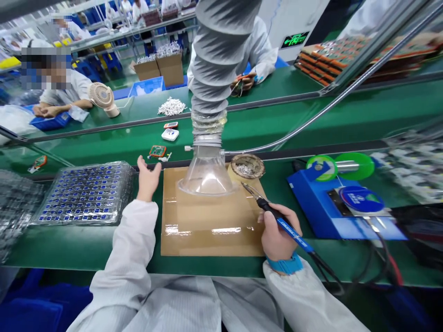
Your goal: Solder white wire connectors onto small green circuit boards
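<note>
My right hand (pixel 281 233) is closed round a blue-and-black soldering iron (pixel 289 229). The iron's tip points up and left, close to a round tin (pixel 261 171) with silvery bits inside. Beyond the left edge of a brown cardboard sheet (pixel 207 216), my left hand (pixel 148 180) is raised with its fingers apart and nothing in it. Just past that hand lies an orange-framed circuit board (pixel 158 151) on the green belt, with small white parts (pixel 165 157) beside it. A clear extraction hood (pixel 207 173) hangs over the sheet.
Left of me sits a stack of clear trays (pixel 81 193) filled with small blue-faced parts. A blue solder feeder (pixel 321 203) with a green reel stands at right. The grey duct (pixel 221 60) hangs centrally. Co-workers sit across the belt, near a fan (pixel 102 96) and white parts (pixel 171 106).
</note>
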The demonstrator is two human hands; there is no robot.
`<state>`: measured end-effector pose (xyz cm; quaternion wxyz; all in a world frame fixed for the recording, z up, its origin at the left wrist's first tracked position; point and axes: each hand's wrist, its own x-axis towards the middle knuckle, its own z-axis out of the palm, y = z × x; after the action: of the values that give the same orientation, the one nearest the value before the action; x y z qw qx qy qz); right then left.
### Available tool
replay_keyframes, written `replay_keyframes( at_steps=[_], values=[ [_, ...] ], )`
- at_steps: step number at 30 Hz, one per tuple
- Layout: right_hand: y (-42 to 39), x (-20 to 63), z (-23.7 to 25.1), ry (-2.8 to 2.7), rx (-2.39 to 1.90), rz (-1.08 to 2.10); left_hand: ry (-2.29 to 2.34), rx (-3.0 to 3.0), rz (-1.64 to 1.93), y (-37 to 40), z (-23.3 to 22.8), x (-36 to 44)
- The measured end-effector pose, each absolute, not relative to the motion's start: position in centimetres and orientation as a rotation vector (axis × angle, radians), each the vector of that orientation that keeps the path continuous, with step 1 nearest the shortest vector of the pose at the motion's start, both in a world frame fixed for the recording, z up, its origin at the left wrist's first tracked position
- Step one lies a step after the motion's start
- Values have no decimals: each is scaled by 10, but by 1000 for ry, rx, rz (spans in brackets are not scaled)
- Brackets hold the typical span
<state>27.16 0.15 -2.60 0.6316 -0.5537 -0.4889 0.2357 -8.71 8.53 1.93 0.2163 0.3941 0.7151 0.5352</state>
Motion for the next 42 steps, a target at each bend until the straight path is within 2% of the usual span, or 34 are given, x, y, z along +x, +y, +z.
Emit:
replay_keyframes(
  at_steps=[5, 9, 16, 22, 25, 31, 36, 38, 42],
  values=[
    [0, 274, -32, -1106, -1316, 549, 1990, 1739, 1041, 9, -1, -47],
    [0, 272, -34, -1087, -1332, 533, 1891, 1977, 845, -51, 16, -45],
    [-2, 265, -21, -1119, -1312, 578, 2432, 1901, 910, -84, 82, -135],
    [-2, 267, -28, -1143, -1317, 610, 2706, 1863, 104, -95, 99, -202],
    [-2, 267, -31, -1155, -1295, 618, 2650, 1923, -25, -96, 96, -216],
    [0, 266, -31, -1171, -1289, 636, 2496, 1935, 217, -91, 100, -237],
    [0, 265, -31, -1114, -1221, 681, 2241, 1815, 1091, -85, 106, -185],
    [3, 265, -30, -998, -1142, 780, 1968, 1694, 1339, -70, 95, -152],
    [22, 264, -18, -667, -998, 991, 1600, 1378, 1489, -17, 47, -103]
  ],
)
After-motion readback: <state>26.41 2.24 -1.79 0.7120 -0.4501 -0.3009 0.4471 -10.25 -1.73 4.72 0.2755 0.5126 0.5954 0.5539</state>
